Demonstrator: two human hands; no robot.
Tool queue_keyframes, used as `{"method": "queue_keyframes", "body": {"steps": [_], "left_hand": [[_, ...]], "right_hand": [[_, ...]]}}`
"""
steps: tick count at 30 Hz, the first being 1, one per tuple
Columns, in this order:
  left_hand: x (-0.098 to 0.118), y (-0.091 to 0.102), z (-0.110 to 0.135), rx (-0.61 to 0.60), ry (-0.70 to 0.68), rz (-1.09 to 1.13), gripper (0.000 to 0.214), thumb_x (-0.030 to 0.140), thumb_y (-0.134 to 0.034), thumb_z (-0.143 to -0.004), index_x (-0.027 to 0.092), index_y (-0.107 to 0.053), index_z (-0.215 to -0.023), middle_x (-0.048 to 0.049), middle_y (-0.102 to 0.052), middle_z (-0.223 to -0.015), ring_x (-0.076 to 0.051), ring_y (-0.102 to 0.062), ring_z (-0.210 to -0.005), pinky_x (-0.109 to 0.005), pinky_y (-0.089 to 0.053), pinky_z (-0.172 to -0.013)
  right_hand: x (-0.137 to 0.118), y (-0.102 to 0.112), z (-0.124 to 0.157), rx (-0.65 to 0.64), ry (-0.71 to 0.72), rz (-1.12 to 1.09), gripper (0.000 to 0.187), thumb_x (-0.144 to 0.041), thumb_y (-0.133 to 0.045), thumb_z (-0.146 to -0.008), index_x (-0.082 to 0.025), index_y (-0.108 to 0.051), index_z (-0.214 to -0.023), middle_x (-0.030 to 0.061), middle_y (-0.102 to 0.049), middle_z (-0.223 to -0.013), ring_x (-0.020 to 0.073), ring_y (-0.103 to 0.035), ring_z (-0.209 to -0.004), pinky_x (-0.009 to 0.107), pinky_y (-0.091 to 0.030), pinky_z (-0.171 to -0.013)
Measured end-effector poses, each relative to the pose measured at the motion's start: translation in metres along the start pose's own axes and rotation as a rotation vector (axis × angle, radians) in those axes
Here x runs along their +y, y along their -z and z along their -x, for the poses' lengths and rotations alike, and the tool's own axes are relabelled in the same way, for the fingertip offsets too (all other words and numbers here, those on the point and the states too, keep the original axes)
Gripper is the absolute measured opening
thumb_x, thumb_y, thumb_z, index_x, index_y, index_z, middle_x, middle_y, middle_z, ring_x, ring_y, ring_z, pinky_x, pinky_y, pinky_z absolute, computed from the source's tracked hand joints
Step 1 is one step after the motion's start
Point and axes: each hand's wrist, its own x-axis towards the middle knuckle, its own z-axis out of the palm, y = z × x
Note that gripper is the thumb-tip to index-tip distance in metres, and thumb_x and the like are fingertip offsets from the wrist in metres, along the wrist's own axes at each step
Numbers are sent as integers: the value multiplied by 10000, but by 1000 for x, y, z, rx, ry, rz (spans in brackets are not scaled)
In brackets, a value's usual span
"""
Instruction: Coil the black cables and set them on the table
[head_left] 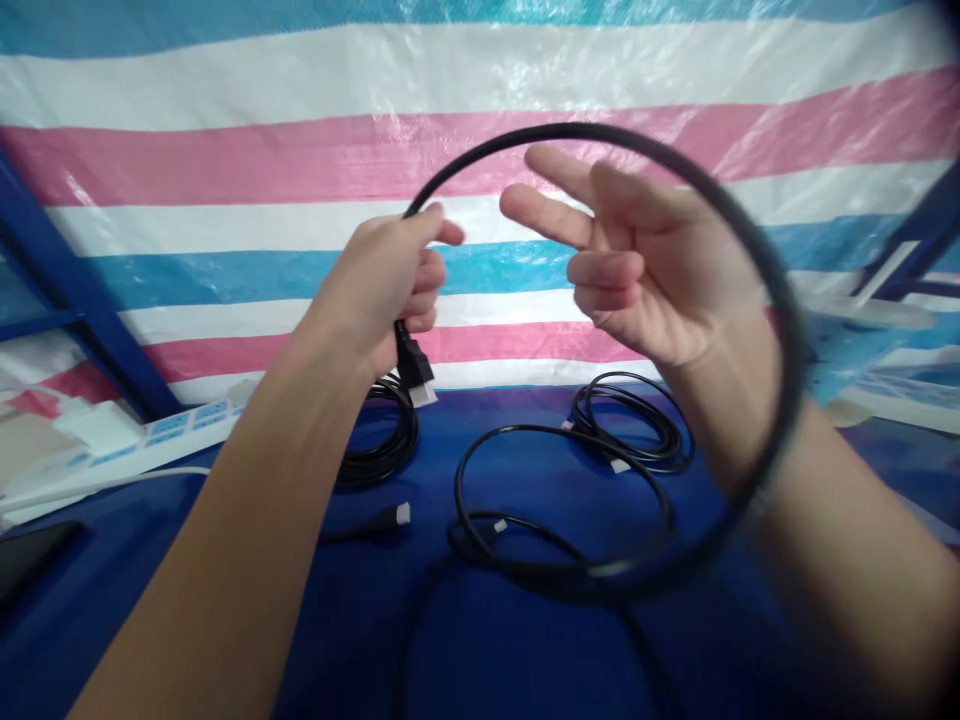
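A black HDMI cable (pixel 577 131) hangs in a wide loop in front of me. My left hand (pixel 386 275) is closed around it near one end, and its plug (pixel 414 368) with a pale tip sticks out below the fist. From there the cable arches over to the right and passes in front of my right wrist, then curls down over the table, blurred in its lower part. Inside the arch is my right hand (pixel 652 240), palm side showing, two fingers stretched out and the others bent; it holds nothing.
On the blue table (pixel 525 650) lie a coiled black cable (pixel 405 440) at left, another coil (pixel 637 455) at right, and a loose plug (pixel 390 518). A white power strip (pixel 172 435) and a dark phone-like slab (pixel 34 560) are at far left. A striped sheet (pixel 300 170) hangs behind.
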Motion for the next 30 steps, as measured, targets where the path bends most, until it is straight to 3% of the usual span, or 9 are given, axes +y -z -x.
{"method": "queue_keyframes", "body": {"steps": [3,5,8,12,15,19,21,24,30], "left_hand": [[-2,25,-8,121,85,99,79,168,-467,-861,169,-502,-791,81,-210,-452,-38,-132,-346,-176,-154,-325],[1,40,-9,137,100,182,129,134,-432,-881,167,-496,-775,82,-219,-443,-35,-132,-346,-163,-171,-328],[11,53,-5,85,46,263,191,83,-375,-907,156,-474,-760,84,-231,-444,-27,-169,-353,-142,-214,-348],[25,54,6,58,-26,124,113,105,-465,-877,151,-493,-778,76,-301,-464,-17,-256,-352,-132,-231,-359],[30,48,12,-122,-86,-118,152,52,-453,-837,134,-480,-711,54,-365,-507,3,-326,-359,-88,-212,-386],[30,30,20,-416,-65,-289,167,153,-565,-826,132,-524,-666,61,-294,-492,8,-263,-363,-84,-213,-357],[31,21,24,-375,-61,-262,224,153,-541,-853,137,-491,-635,63,-248,-486,10,-233,-361,-81,-200,-366],[32,16,24,-206,-91,-68,310,85,-482,-875,165,-390,-589,66,-175,-459,-9,-164,-338,-129,-148,-342],[25,45,9,2,-142,170,310,116,-422,-912,182,-372,-613,79,-68,-454,-41,-57,-359,-179,-130,-319]], "right_hand": [[-5,-8,1,-147,-2,25,784,-532,90,-950,-121,-572,-1036,-63,-665,-967,-34,-443,-342,94,-314,-355],[-5,-14,1,-162,33,127,573,-483,-100,-1011,-137,-556,-1032,-61,-649,-811,4,-405,-290,138,-356,-321],[5,-18,-2,13,-10,292,192,-250,-412,-970,-182,-497,-1128,-50,-583,-643,26,-343,-270,168,-376,-319],[17,-10,-8,248,-24,477,245,-236,-492,-919,-154,-543,-1145,-39,-453,-548,16,-261,-300,153,-237,-279],[13,-8,-4,193,-13,693,244,-207,-513,-901,-156,-587,-1128,-31,-404,-536,24,-286,-351,143,-201,-287],[7,-22,3,18,31,985,91,-192,-534,-875,-149,-611,-854,-4,-459,-592,15,-349,-419,120,-248,-322],[8,-28,2,35,77,918,73,-147,-535,-844,-165,-594,-883,-3,-516,-656,13,-351,-422,130,-254,-331],[15,-28,-3,98,62,581,223,-187,-557,-832,-212,-548,-1053,-5,-577,-725,37,-352,-373,182,-224,-306],[32,-15,-14,20,-56,197,224,-187,-434,-899,-148,-540,-1092,18,-604,-718,65,-503,-442,176,-426,-388]]}}
